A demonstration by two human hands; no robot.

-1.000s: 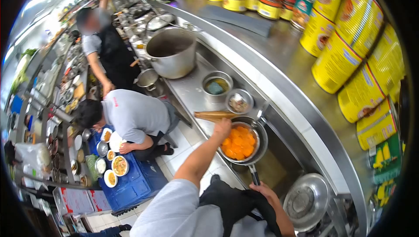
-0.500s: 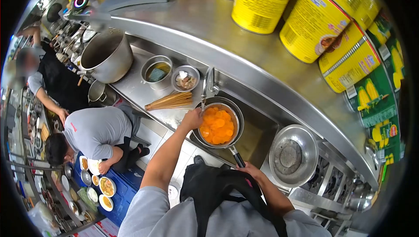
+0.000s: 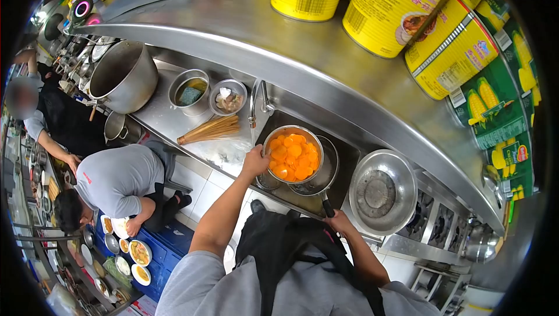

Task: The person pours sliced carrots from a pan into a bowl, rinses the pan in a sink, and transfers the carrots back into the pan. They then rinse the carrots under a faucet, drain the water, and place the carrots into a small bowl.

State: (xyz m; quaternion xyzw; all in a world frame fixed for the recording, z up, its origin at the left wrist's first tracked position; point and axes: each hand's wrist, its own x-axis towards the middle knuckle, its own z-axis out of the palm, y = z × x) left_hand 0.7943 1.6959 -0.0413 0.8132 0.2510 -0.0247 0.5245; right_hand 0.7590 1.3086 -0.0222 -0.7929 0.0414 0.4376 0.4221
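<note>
My left hand grips the near rim of a round metal bowl full of orange slices. The bowl sits tilted over a dark pan above the steel sink, just right of the faucet. My right hand is closed on the pan's black handle, close to my apron.
A bamboo brush, a small pot, a bowl and a large stockpot stand left of the sink. An upturned wok covers the burner at right. Yellow cans line the shelf. Two other people work at left.
The bowl of orange slices has slid left and off the pan, so the pan now shows beside it. My view has shifted to the right along the counter.
</note>
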